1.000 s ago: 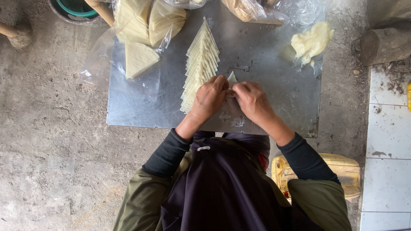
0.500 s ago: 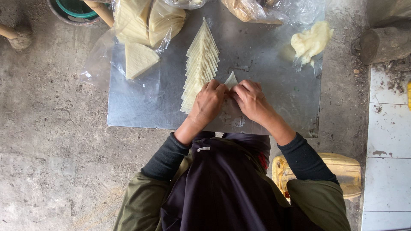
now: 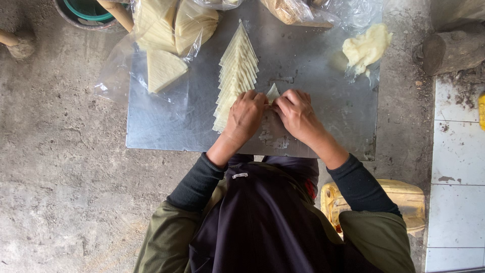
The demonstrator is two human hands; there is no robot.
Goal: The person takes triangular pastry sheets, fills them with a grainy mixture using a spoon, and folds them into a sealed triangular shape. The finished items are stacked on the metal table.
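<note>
Little has shifted since before: your left hand (image 3: 246, 115) and right hand (image 3: 296, 114) both pinch the small pastry triangle (image 3: 273, 93), which could tear if you pull unevenly, nudging the fanned row of wrappers (image 3: 236, 71).

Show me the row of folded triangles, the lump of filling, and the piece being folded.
row of folded triangles (image 3: 236, 76), head view, middle of the overlapping row.
lump of filling (image 3: 366, 48), head view, centre of the pale mound.
piece being folded (image 3: 273, 93), head view, tip between the hands.
</note>
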